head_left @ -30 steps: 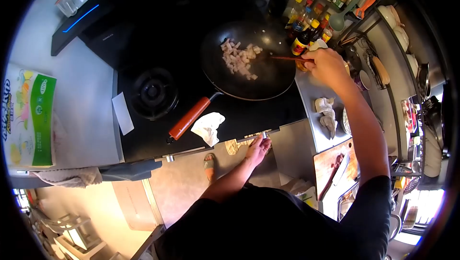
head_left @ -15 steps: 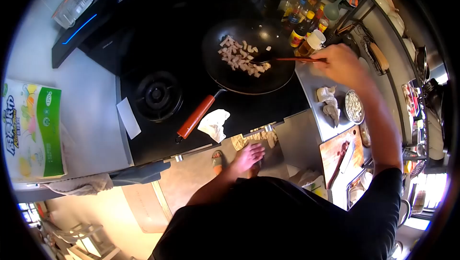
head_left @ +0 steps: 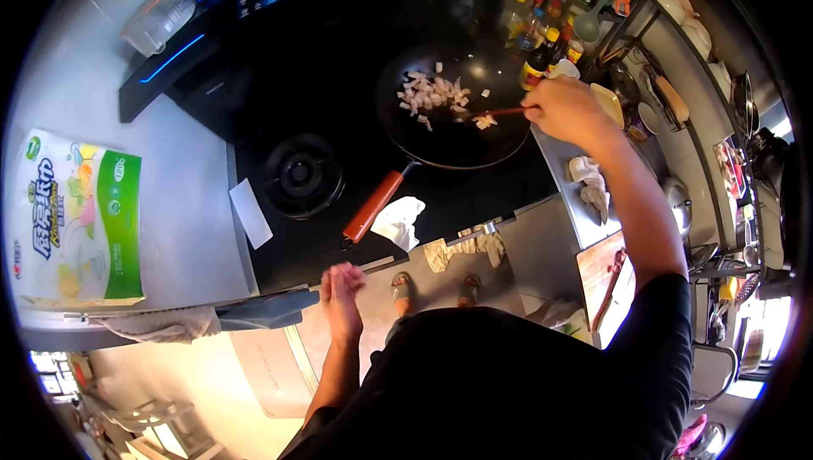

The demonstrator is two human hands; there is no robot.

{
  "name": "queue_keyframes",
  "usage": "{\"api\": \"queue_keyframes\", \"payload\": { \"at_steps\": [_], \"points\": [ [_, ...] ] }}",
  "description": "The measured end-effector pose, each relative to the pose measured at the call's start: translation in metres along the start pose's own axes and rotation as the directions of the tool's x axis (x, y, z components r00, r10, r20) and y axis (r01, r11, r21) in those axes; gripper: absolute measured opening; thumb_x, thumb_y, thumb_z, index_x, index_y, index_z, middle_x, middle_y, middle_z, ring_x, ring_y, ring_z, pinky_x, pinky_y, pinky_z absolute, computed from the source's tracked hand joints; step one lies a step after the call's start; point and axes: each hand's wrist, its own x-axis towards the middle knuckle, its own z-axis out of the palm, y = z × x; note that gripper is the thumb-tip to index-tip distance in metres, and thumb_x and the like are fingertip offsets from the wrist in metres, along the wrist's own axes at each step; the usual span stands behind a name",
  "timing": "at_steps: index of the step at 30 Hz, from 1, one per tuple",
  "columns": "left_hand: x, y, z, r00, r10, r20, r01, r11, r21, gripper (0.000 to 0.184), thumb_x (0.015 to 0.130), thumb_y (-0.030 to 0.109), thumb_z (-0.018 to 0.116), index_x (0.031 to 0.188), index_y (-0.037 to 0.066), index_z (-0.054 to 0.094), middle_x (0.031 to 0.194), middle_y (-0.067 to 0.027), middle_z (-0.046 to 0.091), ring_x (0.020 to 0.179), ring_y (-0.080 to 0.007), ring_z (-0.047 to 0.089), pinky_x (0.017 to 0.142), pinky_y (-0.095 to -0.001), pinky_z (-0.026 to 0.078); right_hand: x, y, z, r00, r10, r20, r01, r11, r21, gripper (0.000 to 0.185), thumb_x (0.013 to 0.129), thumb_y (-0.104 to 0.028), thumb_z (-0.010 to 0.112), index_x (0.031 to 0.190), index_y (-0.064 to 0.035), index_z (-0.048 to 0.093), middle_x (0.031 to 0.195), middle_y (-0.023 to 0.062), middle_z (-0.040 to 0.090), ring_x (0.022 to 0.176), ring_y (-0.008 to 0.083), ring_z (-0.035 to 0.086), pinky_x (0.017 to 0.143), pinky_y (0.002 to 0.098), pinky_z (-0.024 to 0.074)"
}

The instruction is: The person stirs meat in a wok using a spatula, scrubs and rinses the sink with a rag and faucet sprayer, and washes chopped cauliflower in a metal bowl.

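Note:
A dark wok (head_left: 440,148) stands on the black stove with diced pale meat (head_left: 432,94) in it. My right hand (head_left: 566,111) is closed round the reddish handle of a spatula (head_left: 506,111); its dark head is among the pieces at the wok's right side and hard to see. In front of the stove's edge hangs my left hand (head_left: 341,286), holding nothing, its fingers loosely bent. Nearest to it are the wok's red handle (head_left: 373,206) and a crumpled white paper towel (head_left: 398,223).
Sauce bottles (head_left: 538,58) crowd the back right of the stove. A second burner (head_left: 302,176) lies left of the wok. At right are a crumpled towel (head_left: 590,182) and a cutting board (head_left: 600,274) with a knife. A kitchen-towel pack (head_left: 80,214) stands at left.
My left hand has moved left and its fingers have curled from spread. My right hand has drawn the spatula slightly, and the meat pieces have shifted in the wok. The view has turned somewhat.

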Motion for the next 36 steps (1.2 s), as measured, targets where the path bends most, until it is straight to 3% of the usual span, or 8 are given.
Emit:
{"api": "queue_keyframes", "payload": {
  "at_steps": [3, 5, 6, 9, 17, 23, 32, 36],
  "points": [
    [0.01, 0.04, 0.044, 0.911, 0.412, 0.006, -0.385, 0.846, 0.368, 0.023, 0.107, 0.021, 0.057, 0.119, 0.003, 0.062, 0.11, -0.0088, 0.068, 0.095, -0.0162, 0.065, 0.087, -0.0273, 0.051, -0.019, -0.013, -0.012, 0.99, -0.124, 0.067, 0.126, 0.992, -0.012, 0.021, 0.088, -0.023, 0.072, 0.103, -0.0112, 0.08, 0.096, 0.0134, 0.076, 0.098, 0.0329, 0.071, 0.087, 0.0442, 0.0555],
    [0.03, 0.045, 0.058, 0.818, 0.55, 0.166, -0.536, 0.626, 0.567, 0.035, 0.099, 0.019, 0.069, 0.127, 0.0, 0.06, 0.118, -0.0136, 0.067, 0.104, -0.0229, 0.065, 0.094, -0.0326, 0.05, -0.023, -0.045, -0.014, 0.986, -0.096, 0.138, 0.106, 0.992, -0.065, 0.02, 0.089, -0.024, 0.072, 0.102, -0.011, 0.08, 0.096, 0.015, 0.075, 0.099, 0.0344, 0.07, 0.09, 0.0446, 0.0551],
    [0.034, 0.056, 0.072, 0.76, 0.599, 0.253, -0.578, 0.446, 0.683, 0.039, 0.097, 0.019, 0.072, 0.128, 0.0, 0.06, 0.118, -0.0151, 0.067, 0.107, -0.0249, 0.065, 0.096, -0.0354, 0.05, -0.02, -0.051, 0.005, 0.984, -0.176, 0.023, 0.177, 0.983, -0.052, 0.018, 0.09, -0.024, 0.072, 0.097, -0.0104, 0.08, 0.09, 0.0172, 0.075, 0.094, 0.0369, 0.071, 0.087, 0.0463, 0.0565],
    [0.045, 0.069, 0.09, 0.775, 0.467, 0.426, -0.543, 0.149, 0.826, 0.051, 0.087, 0.022, 0.08, 0.13, 0.004, 0.062, 0.122, -0.0203, 0.067, 0.108, -0.0405, 0.065, 0.094, -0.0435, 0.053, 0.014, -0.076, 0.036, 0.998, -0.023, 0.053, 0.031, 0.989, -0.145, 0.014, 0.082, -0.012, 0.065, 0.085, -0.0055, 0.078, 0.09, 0.0202, 0.075, 0.088, 0.0387, 0.075, 0.081, 0.0473, 0.0607],
    [0.058, 0.063, 0.085, 0.789, 0.373, 0.489, -0.565, 0.127, 0.815, 0.048, 0.084, 0.021, 0.081, 0.127, 0.007, 0.065, 0.105, -0.0157, 0.073, 0.093, -0.0361, 0.071, 0.087, -0.0435, 0.055, 0.044, -0.011, 0.012, 0.967, 0.062, -0.246, -0.073, 0.997, -0.036, 0.017, 0.089, -0.022, 0.067, 0.095, -0.0138, 0.08, 0.091, 0.0152, 0.076, 0.092, 0.0364, 0.074, 0.081, 0.0484, 0.0591],
    [0.058, 0.059, 0.086, 0.797, 0.368, 0.478, -0.558, 0.15, 0.816, 0.045, 0.085, 0.019, 0.08, 0.127, 0.008, 0.066, 0.105, -0.0159, 0.073, 0.093, -0.037, 0.071, 0.086, -0.0441, 0.056, 0.028, -0.005, 0.069, 0.99, 0.076, -0.121, -0.072, 0.997, 0.036, 0.019, 0.091, -0.023, 0.067, 0.102, -0.0128, 0.079, 0.093, 0.0171, 0.075, 0.094, 0.0374, 0.073, 0.085, 0.0486, 0.0582],
    [0.058, 0.066, 0.089, 0.814, 0.354, 0.461, -0.54, 0.17, 0.824, 0.048, 0.085, 0.021, 0.08, 0.129, 0.011, 0.067, 0.107, -0.0151, 0.073, 0.095, -0.0377, 0.07, 0.086, -0.0445, 0.056, -0.042, 0.044, -0.056, 0.995, 0.016, 0.1, -0.001, 0.989, -0.146, 0.022, 0.085, -0.022, 0.072, 0.104, -0.0155, 0.08, 0.095, 0.0116, 0.076, 0.094, 0.0334, 0.071, 0.087, 0.0445, 0.0555],
    [0.058, 0.067, 0.086, 0.805, 0.345, 0.483, -0.559, 0.167, 0.812, 0.047, 0.085, 0.019, 0.08, 0.13, 0.011, 0.066, 0.108, -0.0142, 0.073, 0.097, -0.0374, 0.07, 0.087, -0.0439, 0.056, -0.022, 0.046, -0.034, 0.991, -0.032, 0.131, 0.063, 0.968, -0.244, 0.023, 0.08, -0.022, 0.072, 0.101, -0.0194, 0.082, 0.094, 0.0097, 0.076, 0.097, 0.0301, 0.071, 0.087, 0.0421, 0.0562]
  ]
}}
